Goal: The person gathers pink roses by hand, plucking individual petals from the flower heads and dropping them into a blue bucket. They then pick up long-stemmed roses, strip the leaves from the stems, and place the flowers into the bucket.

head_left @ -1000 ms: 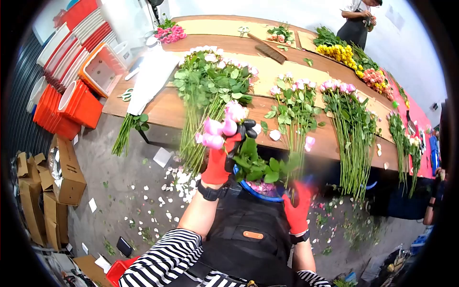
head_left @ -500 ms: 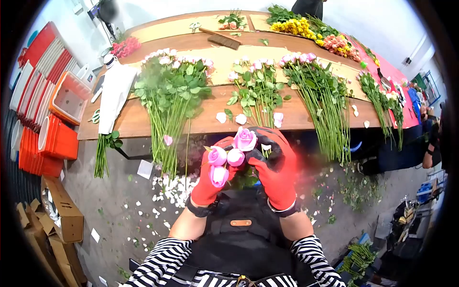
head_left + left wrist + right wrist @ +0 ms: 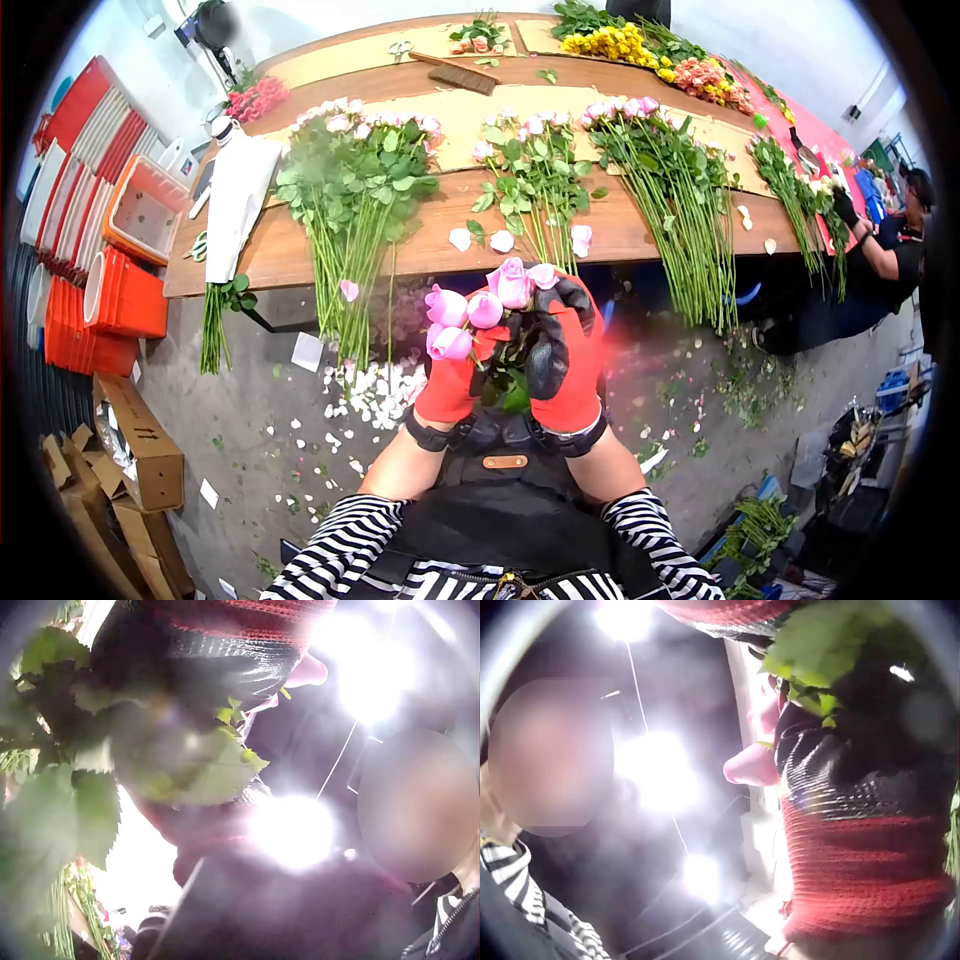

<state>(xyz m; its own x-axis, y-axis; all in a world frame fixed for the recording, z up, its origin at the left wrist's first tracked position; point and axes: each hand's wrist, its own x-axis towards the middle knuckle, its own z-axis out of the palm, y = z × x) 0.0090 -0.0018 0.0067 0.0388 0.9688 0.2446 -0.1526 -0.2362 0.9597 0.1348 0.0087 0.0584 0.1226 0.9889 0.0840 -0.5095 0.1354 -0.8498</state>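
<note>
Here's the little cluster of soft pink roses with green leaves (image 3: pixel 485 310), right in the centre of the frame, blooms uppermost. Light stuff, I'd judge: petals delicate and easily bruised, stems firmer and perhaps thorny, so the hold belongs low on the stems. And there's the left hand in its red-and-black glove (image 3: pixel 450 388), just below the blooms, fingers curled around the stems. The matching gloved right hand (image 3: pixel 567 350) sits immediately right of the cluster, fingers bent, tips beside the rightmost bloom; whether they pinch a petal, I can't tell. Beyond, more long-stemmed roses (image 3: pixel 672 200) lie across the brown wooden table (image 3: pixel 615 225); white petals (image 3: pixel 380 390) dot the floor left of centre, orange-red plastic bins (image 3: pixel 125 295) far left.
</note>
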